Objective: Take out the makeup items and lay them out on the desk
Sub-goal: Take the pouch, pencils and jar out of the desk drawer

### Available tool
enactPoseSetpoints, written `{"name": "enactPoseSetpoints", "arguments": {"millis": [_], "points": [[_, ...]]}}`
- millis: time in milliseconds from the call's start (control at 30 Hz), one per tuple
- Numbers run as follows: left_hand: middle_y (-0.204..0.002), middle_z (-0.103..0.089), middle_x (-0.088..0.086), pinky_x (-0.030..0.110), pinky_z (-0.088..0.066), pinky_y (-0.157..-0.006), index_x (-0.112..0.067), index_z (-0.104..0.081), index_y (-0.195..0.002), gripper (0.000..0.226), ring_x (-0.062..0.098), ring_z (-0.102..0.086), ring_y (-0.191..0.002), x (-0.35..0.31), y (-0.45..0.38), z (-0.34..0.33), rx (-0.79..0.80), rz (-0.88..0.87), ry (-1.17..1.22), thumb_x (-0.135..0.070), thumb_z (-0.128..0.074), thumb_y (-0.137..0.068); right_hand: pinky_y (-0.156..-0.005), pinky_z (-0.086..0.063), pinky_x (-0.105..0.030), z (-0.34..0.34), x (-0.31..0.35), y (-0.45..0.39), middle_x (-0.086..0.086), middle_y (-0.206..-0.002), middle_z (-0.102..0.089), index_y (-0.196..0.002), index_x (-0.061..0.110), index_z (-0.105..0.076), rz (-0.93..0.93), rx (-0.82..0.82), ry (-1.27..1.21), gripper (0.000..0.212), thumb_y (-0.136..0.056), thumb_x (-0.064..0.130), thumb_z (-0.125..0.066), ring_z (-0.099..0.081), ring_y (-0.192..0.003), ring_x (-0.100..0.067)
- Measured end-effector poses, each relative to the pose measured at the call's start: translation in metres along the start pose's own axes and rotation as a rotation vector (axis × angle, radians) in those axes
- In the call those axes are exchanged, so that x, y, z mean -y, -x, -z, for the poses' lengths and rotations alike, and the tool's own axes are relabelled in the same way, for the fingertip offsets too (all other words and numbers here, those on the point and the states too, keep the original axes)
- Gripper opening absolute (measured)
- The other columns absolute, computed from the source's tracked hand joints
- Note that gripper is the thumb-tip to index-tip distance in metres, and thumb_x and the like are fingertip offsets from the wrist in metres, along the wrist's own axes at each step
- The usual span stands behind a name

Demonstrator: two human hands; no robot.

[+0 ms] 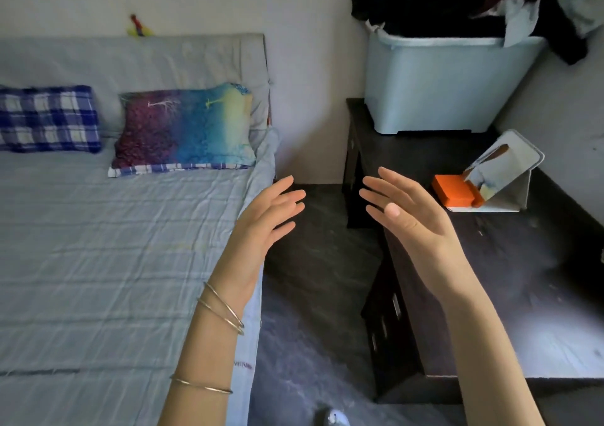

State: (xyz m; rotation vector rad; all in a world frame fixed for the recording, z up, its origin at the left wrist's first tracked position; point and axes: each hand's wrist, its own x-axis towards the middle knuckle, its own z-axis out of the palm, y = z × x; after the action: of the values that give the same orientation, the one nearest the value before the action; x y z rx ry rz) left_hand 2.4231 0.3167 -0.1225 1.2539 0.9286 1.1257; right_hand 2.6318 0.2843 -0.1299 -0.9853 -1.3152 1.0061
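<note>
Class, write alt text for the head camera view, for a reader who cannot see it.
Two empty hands, the left hand and the right hand, are raised palms facing each other between a bed and a dark desk. On the desk stand an orange box, a propped mirror and a blue bin of clothes.

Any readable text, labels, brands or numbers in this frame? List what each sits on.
None readable.
Small reddish stitched mark on the edge of the pale blue striped bedsheet: too small and blurred to read.
Orange rectangular box and light blue plastic storage bin: no visible lettering.
</note>
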Motion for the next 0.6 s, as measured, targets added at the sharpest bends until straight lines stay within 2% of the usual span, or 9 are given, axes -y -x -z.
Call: {"name": "enactPoseSetpoints", "arguments": {"millis": [33,200,367,433,533,600], "points": [[-0.117,-0.065,-0.009,0.026,-0.046,-0.093,-0.036,-0.055,-0.115,0.039,0.005,-0.061,-0.111,-0.003,-0.016,-0.002,-0.004,-0.006,0.001,-0.031,-0.05,-0.077,-0.106,-0.042,-0.044,0.004,-0.001,-0.016,0.002,-0.133,-0.058,-0.133,0.023,-0.05,0.007,0.007,-0.005,0.061,-0.079,0.045,-0.068,-0.055,-0.124,-0.017],[-0.116,-0.066,-0.009,0.026,-0.046,-0.094,-0.035,-0.056,-0.113,0.039,0.006,-0.061,-0.111,-0.009,-0.083,-0.012,-0.031,-0.023,0.036,-0.029,-0.051,-0.075,-0.105,-0.044,-0.038,0.027,-0.012,-0.084,0.001,-0.132,-0.059,-0.132,0.022,-0.05,0.021,0.041,-0.029,0.061,-0.077,0.042,-0.068,-0.056,-0.123,-0.017],[-0.118,-0.065,-0.009,0.026,-0.046,-0.094,-0.036,-0.056,-0.113,0.039,0.005,-0.061,-0.111,0.005,-0.133,-0.012,-0.048,0.019,0.031,-0.03,-0.052,-0.075,-0.103,-0.046,-0.035,0.04,-0.031,-0.133,0.0,-0.132,-0.059,-0.129,0.027,-0.052,-0.008,0.062,-0.038,0.066,-0.072,0.056,-0.069,-0.055,-0.124,-0.018],[-0.119,-0.065,-0.009,0.026,-0.046,-0.094,-0.037,-0.055,-0.113,0.038,0.004,-0.061,-0.111,0.009,-0.154,-0.009,-0.038,0.026,0.01,-0.031,-0.052,-0.076,-0.103,-0.046,-0.033,0.042,-0.042,-0.152,0.0,-0.131,-0.06,-0.128,0.028,-0.053,-0.02,0.052,-0.048,0.062,-0.074,0.052,-0.07,-0.056,-0.123,-0.018],[-0.117,-0.065,-0.01,0.025,-0.046,-0.093,-0.038,-0.056,-0.11,0.036,0.004,-0.061,-0.11,0.013,-0.192,0.001,-0.035,0.033,0.023,-0.03,-0.052,-0.075,-0.103,-0.046,-0.034,0.041,-0.061,-0.184,-0.001,-0.129,-0.061,-0.127,0.026,-0.053,-0.053,0.04,-0.059,0.045,-0.083,0.031,-0.065,-0.057,-0.121,-0.018],[-0.117,-0.065,-0.01,0.025,-0.046,-0.092,-0.039,-0.056,-0.11,0.036,0.004,-0.061,-0.11,0.017,-0.219,0.01,-0.027,0.037,0.023,-0.031,-0.052,-0.075,-0.103,-0.046,-0.033,0.038,-0.072,-0.209,0.0,-0.129,-0.061,-0.128,0.025,-0.053,-0.059,0.034,-0.054,0.047,-0.083,0.031,-0.065,-0.058,-0.121,-0.017]]}}
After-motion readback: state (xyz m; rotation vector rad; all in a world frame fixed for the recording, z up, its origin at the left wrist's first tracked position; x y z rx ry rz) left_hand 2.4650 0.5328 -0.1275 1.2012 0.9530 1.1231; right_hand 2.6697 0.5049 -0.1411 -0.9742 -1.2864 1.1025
